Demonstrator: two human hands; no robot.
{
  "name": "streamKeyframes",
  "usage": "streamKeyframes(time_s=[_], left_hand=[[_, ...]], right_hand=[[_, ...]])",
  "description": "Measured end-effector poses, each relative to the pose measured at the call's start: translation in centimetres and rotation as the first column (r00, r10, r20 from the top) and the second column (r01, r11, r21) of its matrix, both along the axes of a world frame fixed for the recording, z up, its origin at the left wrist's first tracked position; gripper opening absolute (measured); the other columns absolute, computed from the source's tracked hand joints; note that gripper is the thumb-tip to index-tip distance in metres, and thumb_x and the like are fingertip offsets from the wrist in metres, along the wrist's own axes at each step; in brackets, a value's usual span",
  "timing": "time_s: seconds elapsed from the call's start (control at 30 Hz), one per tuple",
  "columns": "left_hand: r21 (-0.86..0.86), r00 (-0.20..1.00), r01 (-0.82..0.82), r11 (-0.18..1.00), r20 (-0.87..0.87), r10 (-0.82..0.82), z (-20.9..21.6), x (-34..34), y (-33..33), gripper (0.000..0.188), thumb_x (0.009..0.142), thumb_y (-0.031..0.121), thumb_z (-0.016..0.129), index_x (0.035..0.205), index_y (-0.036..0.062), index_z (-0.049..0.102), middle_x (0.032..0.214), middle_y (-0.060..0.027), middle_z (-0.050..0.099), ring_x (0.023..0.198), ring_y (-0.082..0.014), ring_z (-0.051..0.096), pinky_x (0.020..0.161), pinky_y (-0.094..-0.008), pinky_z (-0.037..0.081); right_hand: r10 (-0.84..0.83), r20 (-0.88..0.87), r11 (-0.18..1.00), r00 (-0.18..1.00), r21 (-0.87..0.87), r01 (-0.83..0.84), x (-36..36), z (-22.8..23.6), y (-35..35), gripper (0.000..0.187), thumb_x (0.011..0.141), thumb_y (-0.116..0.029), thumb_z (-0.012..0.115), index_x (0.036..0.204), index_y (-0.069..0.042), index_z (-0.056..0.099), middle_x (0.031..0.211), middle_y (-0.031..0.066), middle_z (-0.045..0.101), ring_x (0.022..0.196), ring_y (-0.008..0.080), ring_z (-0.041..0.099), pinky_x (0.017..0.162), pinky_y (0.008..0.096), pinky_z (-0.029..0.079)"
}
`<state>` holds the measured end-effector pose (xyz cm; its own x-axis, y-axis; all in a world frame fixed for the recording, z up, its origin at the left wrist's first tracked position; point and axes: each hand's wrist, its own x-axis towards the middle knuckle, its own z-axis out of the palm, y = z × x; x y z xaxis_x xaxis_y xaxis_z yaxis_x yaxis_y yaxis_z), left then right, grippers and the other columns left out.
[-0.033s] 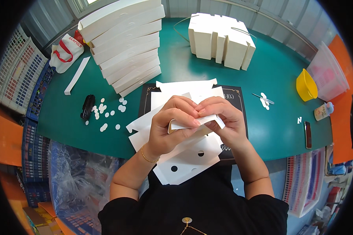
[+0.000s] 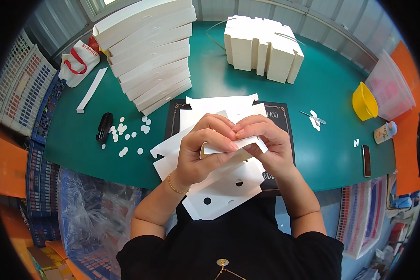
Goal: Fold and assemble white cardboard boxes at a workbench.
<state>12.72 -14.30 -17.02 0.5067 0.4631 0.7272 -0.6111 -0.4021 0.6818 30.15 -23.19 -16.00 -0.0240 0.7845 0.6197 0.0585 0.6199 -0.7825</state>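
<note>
My left hand (image 2: 201,151) and my right hand (image 2: 268,144) are closed together on a small white die-cut card piece (image 2: 225,148), bent between the fingertips and raised over the table. Under the hands lies a loose pile of flat white card blanks (image 2: 224,198) with round holes punched in them. The pile rests on a black mat (image 2: 285,122) at the near edge of the green table (image 2: 331,154).
A tall leaning stack of flat white boxes (image 2: 149,51) stands at the back left, with assembled white boxes (image 2: 261,46) at the back centre. White punched discs (image 2: 126,135) and a black tool (image 2: 104,127) lie to the left. On the right are a yellow bowl (image 2: 363,101) and a phone (image 2: 366,160).
</note>
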Motion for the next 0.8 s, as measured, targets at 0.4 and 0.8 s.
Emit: streamKeyframes(time_s=[0.4,0.8], left_hand=[[-0.017,1.000,0.028,0.999,0.004,-0.028,-0.1,-0.1,-0.1,0.016,0.080,-0.001,0.071,0.090,0.0115,0.072,0.103,-0.0053,0.064,0.109,-0.0246,0.057,0.098,-0.0387,0.045],[-0.111,0.988,-0.153,0.982,0.010,0.155,-0.5,-0.5,-1.4,0.027,0.081,-0.001,0.070,0.106,0.0063,0.063,0.107,-0.0103,0.064,0.112,-0.0261,0.059,0.103,-0.0402,0.045]], right_hand=[[0.040,-0.039,0.999,0.998,-0.035,-0.041,0.0,0.0,-0.2,0.022,0.088,0.002,0.070,0.109,-0.005,0.071,0.119,0.0111,0.064,0.112,0.0213,0.063,0.095,0.0333,0.051],[-0.016,-0.010,1.000,1.000,-0.025,0.016,0.2,0.2,-0.4,0.016,0.091,0.000,0.069,0.107,-0.003,0.069,0.117,0.0130,0.065,0.110,0.0221,0.064,0.093,0.0336,0.052]])
